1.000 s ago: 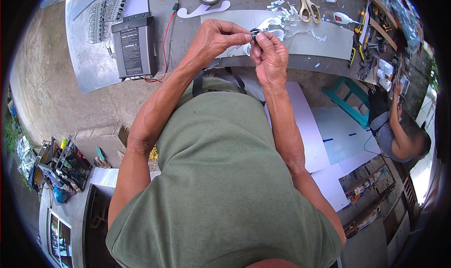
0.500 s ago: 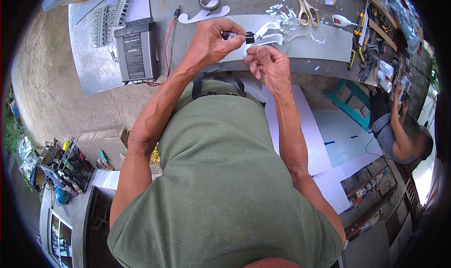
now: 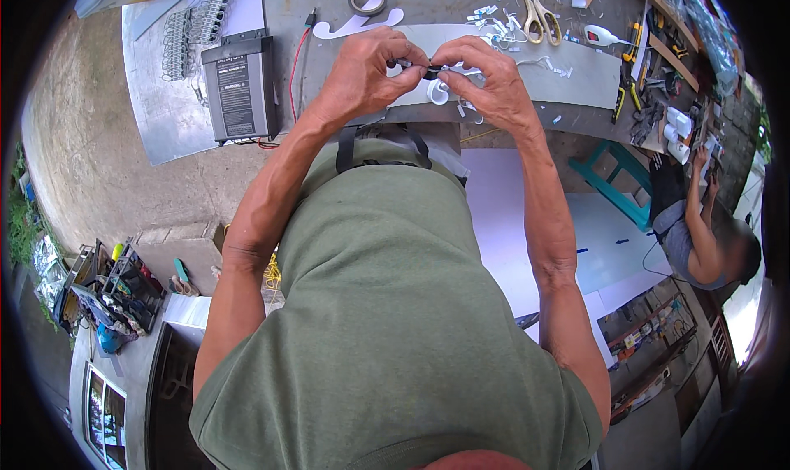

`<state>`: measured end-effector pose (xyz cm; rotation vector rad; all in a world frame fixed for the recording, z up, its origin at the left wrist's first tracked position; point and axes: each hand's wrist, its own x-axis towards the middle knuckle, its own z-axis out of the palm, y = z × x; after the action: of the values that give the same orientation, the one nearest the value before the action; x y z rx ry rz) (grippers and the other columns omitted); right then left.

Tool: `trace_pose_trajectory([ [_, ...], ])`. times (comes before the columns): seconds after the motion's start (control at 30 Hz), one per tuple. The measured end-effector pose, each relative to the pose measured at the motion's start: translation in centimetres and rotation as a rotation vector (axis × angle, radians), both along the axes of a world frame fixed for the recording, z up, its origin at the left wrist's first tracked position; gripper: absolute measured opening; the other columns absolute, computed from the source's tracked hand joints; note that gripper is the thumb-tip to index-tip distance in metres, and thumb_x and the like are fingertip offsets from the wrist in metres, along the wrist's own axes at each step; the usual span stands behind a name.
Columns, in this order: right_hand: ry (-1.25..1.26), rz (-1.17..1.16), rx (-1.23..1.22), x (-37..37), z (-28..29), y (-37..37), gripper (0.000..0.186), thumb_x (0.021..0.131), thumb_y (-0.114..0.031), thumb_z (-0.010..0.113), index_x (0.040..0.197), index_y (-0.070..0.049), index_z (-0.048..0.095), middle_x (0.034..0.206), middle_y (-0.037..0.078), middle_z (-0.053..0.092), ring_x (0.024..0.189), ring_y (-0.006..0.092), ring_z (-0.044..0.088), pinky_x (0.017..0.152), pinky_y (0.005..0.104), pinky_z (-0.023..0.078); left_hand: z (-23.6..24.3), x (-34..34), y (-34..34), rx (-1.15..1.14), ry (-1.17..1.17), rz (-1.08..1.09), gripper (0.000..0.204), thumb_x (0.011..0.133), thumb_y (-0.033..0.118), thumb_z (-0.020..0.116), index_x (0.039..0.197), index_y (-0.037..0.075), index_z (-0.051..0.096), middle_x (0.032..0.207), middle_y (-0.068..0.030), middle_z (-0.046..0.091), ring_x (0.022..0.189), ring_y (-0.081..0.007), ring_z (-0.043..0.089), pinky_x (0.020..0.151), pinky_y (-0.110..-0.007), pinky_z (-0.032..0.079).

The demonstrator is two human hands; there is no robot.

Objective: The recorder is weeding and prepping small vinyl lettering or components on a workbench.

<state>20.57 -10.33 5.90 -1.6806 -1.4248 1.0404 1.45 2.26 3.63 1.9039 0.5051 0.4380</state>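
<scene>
Grey table (image 3: 461,2) — scissors (image 3: 541,14), tape roll (image 3: 378,9)

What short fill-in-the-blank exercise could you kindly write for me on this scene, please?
The left hand and right hand pinch a small part coloured ____.
In the picture, the tape roll lies to the ____ of the scissors.
The wire trailing from the black connector is coloured ____.

Missing words: black; left; red.

A small black piece (image 3: 432,73) sits at the upper centre of the frame, pinched from both sides and partly covered; a dark bit (image 3: 398,62) shows just left, any join hidden.
</scene>
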Motion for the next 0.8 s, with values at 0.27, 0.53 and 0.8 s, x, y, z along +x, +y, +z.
trace_pose_trajectory([
  [0.27, 0.03, -0.026, 0.053, 0.0, -0.7, -0.4, 0.01, 0.087, -0.003, 0.072, 0.097, -0.003, 0.071, 0.088, 0.004, 0.069, 0.076, 0.0138, 0.063, 0.068, 0.029, 0.051, 0.0, 0.0, 0.0, -0.047, 0.055, -0.015, 0.011, 0.082, 0.012, 0.078, 0.092, 0.007, 0.079, 0.078, -0.0024, 0.068, 0.068, -0.0114, 0.055, 0.059, -0.028, 0.043],
  [0.53, 0.052, -0.005, 0.079, 0.4, -0.8, -0.8, 0.01, 0.091, -0.007, 0.069, 0.1, -0.003, 0.071, 0.084, 0.003, 0.069, 0.072, 0.0117, 0.064, 0.066, 0.0283, 0.052, 0.5, 0.4, -0.3, -0.042, 0.073, -0.04, 0.011, 0.081, 0.008, 0.078, 0.092, 0.006, 0.079, 0.079, -0.0045, 0.07, 0.074, -0.0153, 0.061, 0.062, -0.03, 0.046],
  [0.8, 0.431, -0.083, -0.266, 0.9, -0.1, -0.1, 0.033, 0.102, -0.03, 0.059, 0.102, 0.0, 0.074, 0.083, 0.001, 0.067, 0.077, 0.0075, 0.057, 0.069, 0.0245, 0.046, 0.9, 0.4, -0.4, 0.256, -0.045, -0.058, 0.014, 0.075, 0.001, 0.077, 0.088, 0.007, 0.076, 0.078, -0.0043, 0.068, 0.074, -0.0198, 0.06, 0.065, -0.033, 0.05],
])
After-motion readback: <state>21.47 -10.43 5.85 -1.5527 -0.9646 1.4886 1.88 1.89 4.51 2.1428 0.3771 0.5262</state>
